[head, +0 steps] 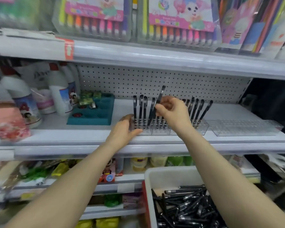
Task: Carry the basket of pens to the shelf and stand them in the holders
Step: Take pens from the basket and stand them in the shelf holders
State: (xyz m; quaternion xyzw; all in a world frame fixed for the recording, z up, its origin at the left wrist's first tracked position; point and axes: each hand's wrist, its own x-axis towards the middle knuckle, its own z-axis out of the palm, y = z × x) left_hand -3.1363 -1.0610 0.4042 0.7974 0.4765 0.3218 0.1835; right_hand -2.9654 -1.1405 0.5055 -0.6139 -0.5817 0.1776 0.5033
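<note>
The fingers (158, 107) of the right hand (172, 112) pinched one slim black capped pen (158, 100) near its middle, its cap tilted toward one o'clock and its lower tip angled down toward the clear plastic pen holder (148, 130), probably so the tip could find a free slot. The left hand (124, 130) lay against the holder's nine o'clock end, fingers loosely curled and gripping nothing, seemingly to steady the light tray against the push of the pen.

Around the held pen, other black pens stood in the holder: a group (140, 111) at nine o'clock of the right hand, nearly upright, and another group (197, 111) at three o'clock, leaning to the right. A second clear holder (243, 128) sat beside the first at three o'clock, with no pens in it.

Both holders rested on the white metal shelf (171, 140). A teal foam tray (92, 112) sat at nine o'clock of the left hand.

Below, at five o'clock, the white plastic basket (164, 175) sat close at hand, holding a heap of loose black pens (184, 208), so much of the job appeared to remain.
</note>
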